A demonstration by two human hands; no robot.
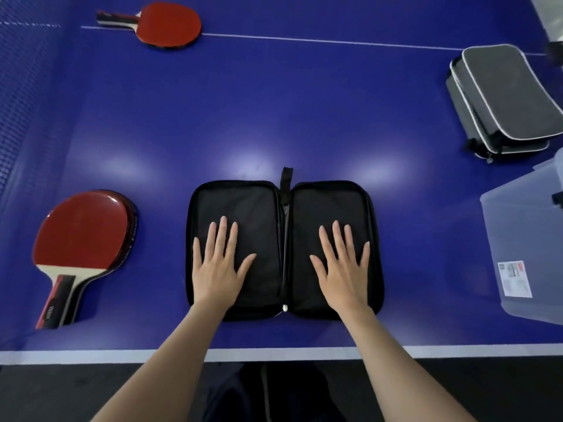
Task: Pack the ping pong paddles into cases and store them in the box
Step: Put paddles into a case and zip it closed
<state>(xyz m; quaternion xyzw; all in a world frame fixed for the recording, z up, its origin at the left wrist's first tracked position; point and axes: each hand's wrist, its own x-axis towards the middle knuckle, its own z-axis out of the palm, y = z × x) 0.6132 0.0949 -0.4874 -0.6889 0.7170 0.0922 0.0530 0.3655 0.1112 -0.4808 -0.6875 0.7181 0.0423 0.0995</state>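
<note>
Head view showed open blue table [274,117] beyond my black zip-up fabric case [253,202], which lay unfolded by the white near edge [274,354], my left hand [217,263] and right hand [344,266] pressing flat, fingers spread, one on each half.

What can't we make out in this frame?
Head view only.
- Box: cut off by right edge; contents unclear.
- Label on it: text too small.
- Closed cases: shut covers hide any contents.
- Open case: left hand and right hand cover part of lining.
</note>
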